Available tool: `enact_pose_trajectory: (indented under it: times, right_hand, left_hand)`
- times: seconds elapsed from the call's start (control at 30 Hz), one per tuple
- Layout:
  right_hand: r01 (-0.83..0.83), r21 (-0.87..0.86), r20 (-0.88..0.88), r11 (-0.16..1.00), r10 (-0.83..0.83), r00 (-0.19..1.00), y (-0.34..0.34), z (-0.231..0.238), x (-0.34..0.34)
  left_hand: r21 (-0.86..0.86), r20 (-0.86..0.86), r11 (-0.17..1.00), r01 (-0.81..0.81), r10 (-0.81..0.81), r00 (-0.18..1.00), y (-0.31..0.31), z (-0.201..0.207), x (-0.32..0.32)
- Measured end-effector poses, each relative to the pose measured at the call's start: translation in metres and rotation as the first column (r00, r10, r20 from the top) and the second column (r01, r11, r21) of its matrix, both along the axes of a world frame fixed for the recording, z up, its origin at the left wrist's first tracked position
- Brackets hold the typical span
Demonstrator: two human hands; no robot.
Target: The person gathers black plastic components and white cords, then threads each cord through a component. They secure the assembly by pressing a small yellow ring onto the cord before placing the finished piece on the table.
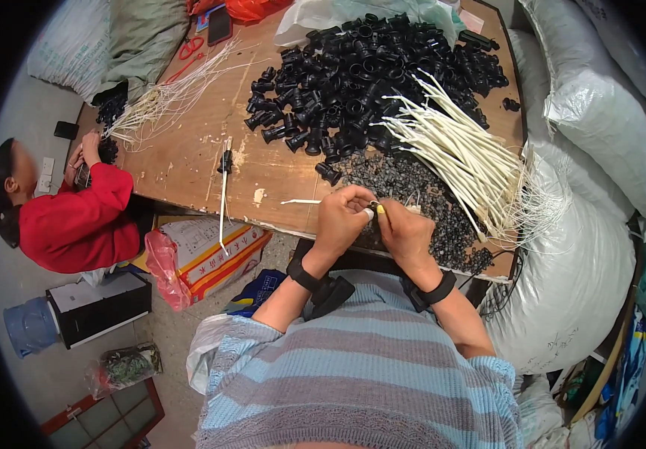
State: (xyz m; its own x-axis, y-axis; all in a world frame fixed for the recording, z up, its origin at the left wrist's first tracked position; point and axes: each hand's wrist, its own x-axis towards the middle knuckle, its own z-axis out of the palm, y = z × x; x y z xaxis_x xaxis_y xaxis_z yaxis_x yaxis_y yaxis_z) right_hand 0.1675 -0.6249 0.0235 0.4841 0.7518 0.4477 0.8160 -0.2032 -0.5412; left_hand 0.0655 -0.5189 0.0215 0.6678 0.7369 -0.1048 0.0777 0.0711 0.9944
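Observation:
My left hand [344, 220] is closed, fingertips pinched, at the table's near edge. From its left side sticks a short length of white cable [300, 201], which it appears to hold. Fingertip to fingertip with it, my right hand [407, 233] pinches a small dark piece [373, 204], mostly hidden by the fingers. Pale coverings show on some fingertips. Just beyond and right of my hands spreads a heap of small black parts [390, 176]. A bundle of white cables [461, 153] with thin wire ends lies across it. One black socket on a white cable [225, 162] lies to the left.
A large pile of black sockets [353, 82] covers the table's [188, 161] far middle. At left, a person in red [76, 217] works beside another white wire bundle [147, 112]. Red scissors [190, 48] and a phone [220, 25] lie at the back. Stuffed white sacks [570, 262] crowd the right.

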Motion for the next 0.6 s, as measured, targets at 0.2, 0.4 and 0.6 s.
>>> enact_pose_trajectory:
  times: [0.2,0.4,0.6]
  right_hand:
    - [-0.110,0.078,-0.096,0.991,0.117,0.988,-0.005,0.007,0.003]
    - [-0.112,0.304,-0.952,0.946,0.307,0.010,-0.017,0.014,0.027]
    - [-0.287,0.096,-0.697,0.953,0.270,0.664,-0.024,0.020,0.028]
  left_hand:
    - [0.319,-0.112,0.948,-0.003,0.041,0.993,0.007,0.001,-0.005]
    - [0.750,-0.036,0.639,0.173,-0.222,0.974,0.014,0.013,-0.009]
    - [0.611,-0.204,0.706,0.358,-0.296,0.933,0.019,0.006,-0.016]
